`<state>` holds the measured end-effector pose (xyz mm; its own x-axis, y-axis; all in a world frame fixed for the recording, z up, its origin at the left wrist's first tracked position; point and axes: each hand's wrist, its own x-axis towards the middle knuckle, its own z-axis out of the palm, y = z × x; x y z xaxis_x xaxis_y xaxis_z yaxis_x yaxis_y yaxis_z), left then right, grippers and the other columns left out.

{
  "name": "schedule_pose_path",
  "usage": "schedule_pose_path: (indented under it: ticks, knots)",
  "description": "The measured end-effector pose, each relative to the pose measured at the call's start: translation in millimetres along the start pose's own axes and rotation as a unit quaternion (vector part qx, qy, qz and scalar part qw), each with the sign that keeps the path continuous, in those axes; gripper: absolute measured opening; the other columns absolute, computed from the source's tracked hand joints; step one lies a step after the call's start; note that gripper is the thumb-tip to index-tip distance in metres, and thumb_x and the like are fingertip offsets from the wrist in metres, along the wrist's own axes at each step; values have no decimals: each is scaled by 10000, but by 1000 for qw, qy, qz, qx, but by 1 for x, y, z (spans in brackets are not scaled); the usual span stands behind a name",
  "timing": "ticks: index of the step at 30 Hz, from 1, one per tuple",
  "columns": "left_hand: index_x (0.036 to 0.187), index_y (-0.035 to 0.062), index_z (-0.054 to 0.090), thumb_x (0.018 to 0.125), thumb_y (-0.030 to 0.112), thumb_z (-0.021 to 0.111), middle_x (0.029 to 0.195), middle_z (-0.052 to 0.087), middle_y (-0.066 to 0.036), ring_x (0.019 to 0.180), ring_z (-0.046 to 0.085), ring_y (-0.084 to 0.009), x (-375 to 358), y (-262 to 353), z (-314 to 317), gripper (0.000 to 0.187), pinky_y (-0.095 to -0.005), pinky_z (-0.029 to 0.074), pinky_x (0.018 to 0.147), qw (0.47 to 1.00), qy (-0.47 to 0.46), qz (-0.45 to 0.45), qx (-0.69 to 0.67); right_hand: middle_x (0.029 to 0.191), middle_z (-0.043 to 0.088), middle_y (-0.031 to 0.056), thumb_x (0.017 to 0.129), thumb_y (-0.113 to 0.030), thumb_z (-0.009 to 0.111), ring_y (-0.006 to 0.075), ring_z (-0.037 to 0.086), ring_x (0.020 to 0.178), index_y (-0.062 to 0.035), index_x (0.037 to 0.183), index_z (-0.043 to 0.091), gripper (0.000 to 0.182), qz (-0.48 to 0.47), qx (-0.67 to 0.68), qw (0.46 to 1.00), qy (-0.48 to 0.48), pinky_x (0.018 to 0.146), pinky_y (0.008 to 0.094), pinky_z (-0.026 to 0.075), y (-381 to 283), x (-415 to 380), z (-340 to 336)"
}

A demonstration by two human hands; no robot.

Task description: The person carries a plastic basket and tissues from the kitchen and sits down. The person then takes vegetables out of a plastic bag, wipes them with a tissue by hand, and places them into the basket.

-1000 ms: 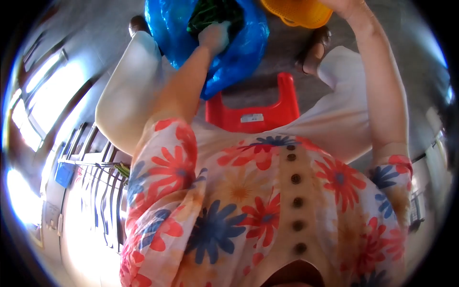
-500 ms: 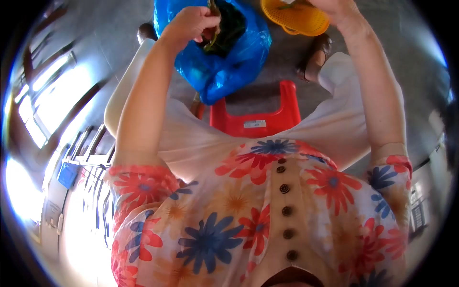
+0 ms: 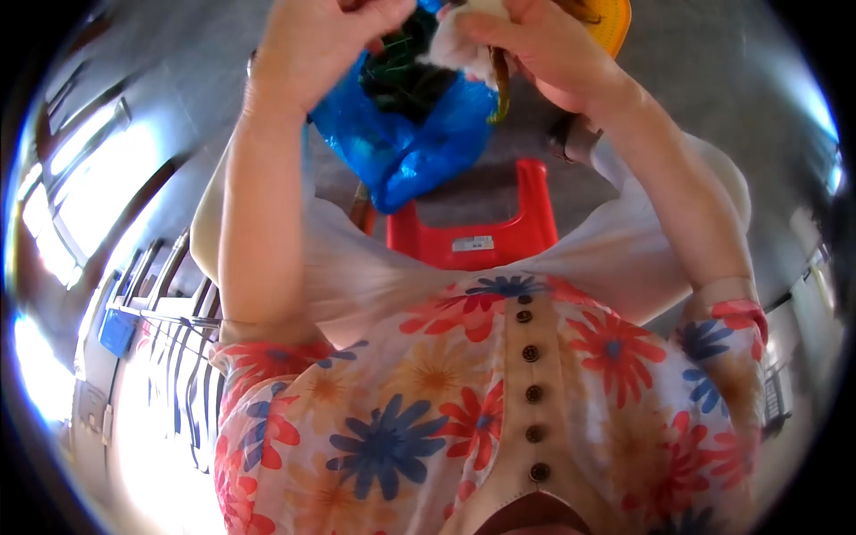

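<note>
My right hand is closed on a crumpled white cloth. A narrow brown-green strip, perhaps a leaf, hangs below its fingers. At the upper left, my left hand is partly cut off by the frame's top edge; its thumb stretches out and no held thing shows. Between and below the hands sits an open blue plastic bag, with dark green leafy matter inside.
A yellow perforated basket stands behind my right hand, mostly hidden. A red plastic stool lies between my knees. Brown shoes show on the grey floor. Slatted furniture stands at the left.
My right hand has moved left from the yellow basket to above the bag, bringing the white cloth. My left hand has come nearer; the brown-green strip it held now appears at my right hand.
</note>
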<state>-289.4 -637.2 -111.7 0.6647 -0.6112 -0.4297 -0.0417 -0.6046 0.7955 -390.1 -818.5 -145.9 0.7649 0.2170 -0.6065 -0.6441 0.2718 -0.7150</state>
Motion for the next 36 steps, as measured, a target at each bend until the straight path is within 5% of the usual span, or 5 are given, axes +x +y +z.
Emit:
schedule_pose_path:
  ticks: [5, 8, 14, 26, 36]
  knots:
    - [945, -8, 642, 848, 165, 605, 720, 627, -37, 602, 569, -89, 0, 21, 14, 202, -194, 450, 555, 961, -76, -121, -237, 833, 613, -1, 885, -199, 561, 70, 549, 724, -18, 954, 610, 200, 72, 164, 980, -88, 634, 201, 433, -6, -8, 14]
    - [936, -13, 648, 851, 185, 606, 716, 635, -41, 591, 579, -97, -1, 17, 5, 220, -197, 461, 558, 960, -124, -127, -217, 833, 631, 64, 873, -220, 560, 157, 611, 735, 2, 971, 568, 242, 30, 71, 993, -94, 670, 284, 483, 5, -12, 4]
    - [878, -17, 664, 834, 205, 629, 696, 640, -48, 578, 584, -98, -2, 22, 9, 229, -201, 451, 514, 967, -48, -133, -211, 916, 622, 39, 867, -308, 580, 99, 595, 813, -4, 1023, 589, 342, 50, 106, 977, -181, 713, 227, 481, 6, -18, -9]
    - [754, -3, 645, 841, 218, 619, 633, 617, -47, 527, 560, -100, -1, 7, 27, 239, -208, 443, 494, 958, -27, -120, -258, 726, 560, -17, 856, -262, 587, 38, 522, 668, -16, 874, 591, 247, 11, -135, 988, -68, 590, 194, 416, -1, -17, 0]
    - [843, -7, 632, 832, 187, 625, 674, 620, -47, 562, 561, -103, -1, 20, 26, 194, -214, 460, 548, 948, -71, -130, -282, 798, 585, -16, 891, -198, 550, 59, 527, 711, -25, 953, 609, 193, 94, 14, 989, -115, 635, 199, 426, -8, -20, -4]
